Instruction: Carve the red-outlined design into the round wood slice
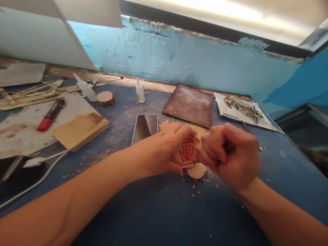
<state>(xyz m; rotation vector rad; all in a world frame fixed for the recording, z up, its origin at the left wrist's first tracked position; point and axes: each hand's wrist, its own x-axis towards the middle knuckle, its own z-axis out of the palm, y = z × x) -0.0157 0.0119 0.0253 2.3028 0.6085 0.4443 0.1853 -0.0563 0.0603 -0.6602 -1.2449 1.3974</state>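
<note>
Your left grip (164, 150) clasps a wooden disc (186, 153) bearing a red leaf design, held just above the blue counter (159, 205). Your right grip (228, 155), clenched and blurred, presses at the disc's right edge; what it holds cannot be told. A plain disc (196, 171) lies just below them among shavings. Beyond your left grip: a phone (145, 127), then a glue bottle (139, 91).
</note>
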